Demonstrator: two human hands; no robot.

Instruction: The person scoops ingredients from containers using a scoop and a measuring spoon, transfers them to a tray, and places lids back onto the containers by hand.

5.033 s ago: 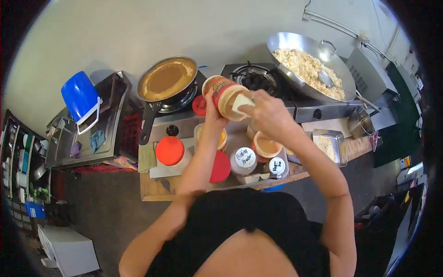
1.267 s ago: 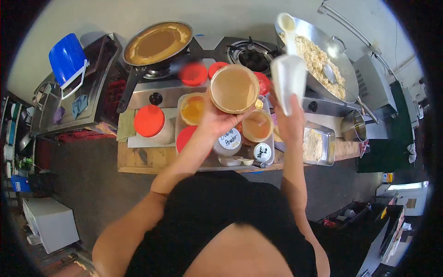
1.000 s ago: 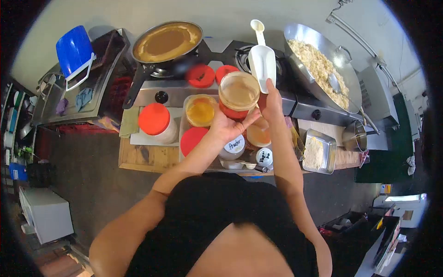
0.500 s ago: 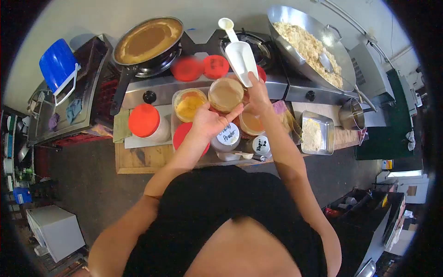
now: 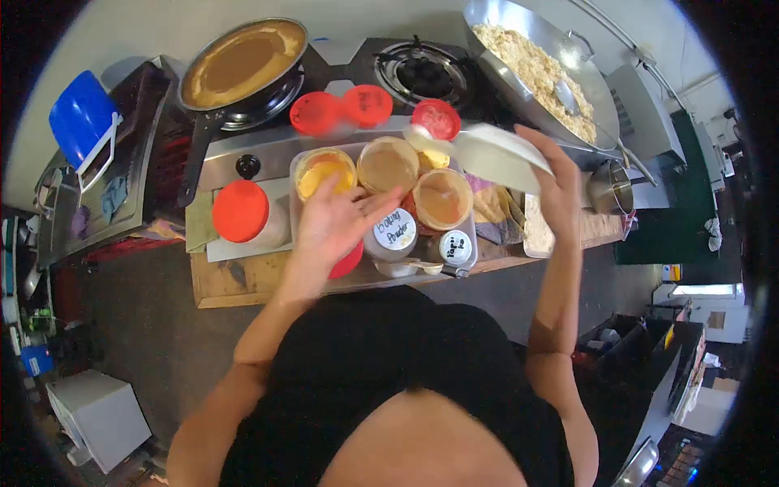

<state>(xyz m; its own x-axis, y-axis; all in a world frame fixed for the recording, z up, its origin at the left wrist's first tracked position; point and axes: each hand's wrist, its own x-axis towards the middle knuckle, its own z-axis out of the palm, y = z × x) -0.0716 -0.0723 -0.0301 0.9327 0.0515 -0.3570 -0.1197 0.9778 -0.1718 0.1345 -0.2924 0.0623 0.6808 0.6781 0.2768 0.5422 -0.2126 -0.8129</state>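
My left hand [image 5: 337, 223] is empty with its fingers spread, over the tray's left part, by a jar of yellow powder [image 5: 323, 169] and a jar of tan powder [image 5: 389, 165]. My right hand [image 5: 560, 183] grips a white scoop [image 5: 499, 156], blurred by motion, above the tray's right side and a patterned cloth [image 5: 497, 213]. Another open jar of tan powder [image 5: 443, 199] stands in the tray, near a tub labelled Baking Powder [image 5: 395, 230] and a smaller white-lidded jar [image 5: 455, 246]. Red lids [image 5: 367, 106] lie along the stove's front edge.
A pan of brown and tan contents [image 5: 243, 65] sits on the left burner. At the right is a large wok of crumbly food [image 5: 535, 77] with a ladle. A metal pot [image 5: 609, 191], a red-lidded jar [image 5: 241, 211] and a blue bin [image 5: 83, 120] stand around.
The tan powder jar, earlier in my left hand, now stands in the tray, and that hand has come off it. My right hand has moved right with the scoop, which now points left.
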